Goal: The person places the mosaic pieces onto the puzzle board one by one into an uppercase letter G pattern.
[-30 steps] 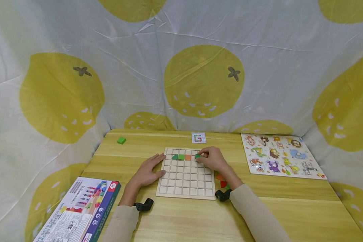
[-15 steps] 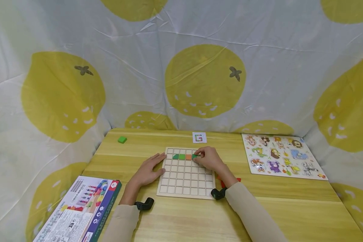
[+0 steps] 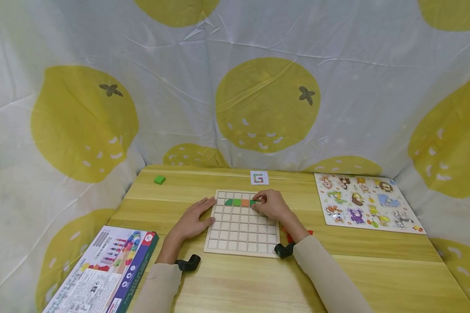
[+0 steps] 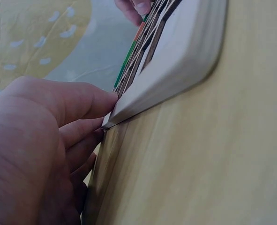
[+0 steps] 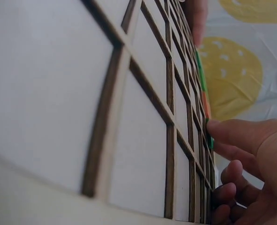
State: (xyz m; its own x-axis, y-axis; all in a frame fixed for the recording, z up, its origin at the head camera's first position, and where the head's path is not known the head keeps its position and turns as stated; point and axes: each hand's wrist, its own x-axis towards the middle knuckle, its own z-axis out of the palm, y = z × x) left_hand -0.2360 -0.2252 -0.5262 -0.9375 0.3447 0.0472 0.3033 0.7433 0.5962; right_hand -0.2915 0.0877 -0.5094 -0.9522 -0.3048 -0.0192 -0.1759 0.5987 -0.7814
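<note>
A wooden grid board [image 3: 236, 237] lies mid-table. In its second row from the back sit a dark green curved-edge tile [image 3: 229, 202], a bright green square tile [image 3: 236, 202] and an orange square tile [image 3: 245, 203], side by side. Just right of the orange one, my right hand [image 3: 273, 205] pinches a dark green tile [image 3: 252, 202] between thumb and forefinger, its far part covered by the fingers. Along the board's left edge rests my left hand [image 3: 193, 221], fingers extended; the left wrist view has the thumb [image 4: 98, 99] against the board's side.
Red tiles [image 3: 305, 234] lie partly under the right wrist. A small card with a G pattern [image 3: 259, 178] is behind the board, and a green block [image 3: 159, 179] back left. An animal puzzle board [image 3: 366, 202] lies right, a toy box [image 3: 105, 269] front left.
My right hand has shifted left along the row, bringing the dark green tile up beside the orange one. The left hand keeps its place at the board's edge.
</note>
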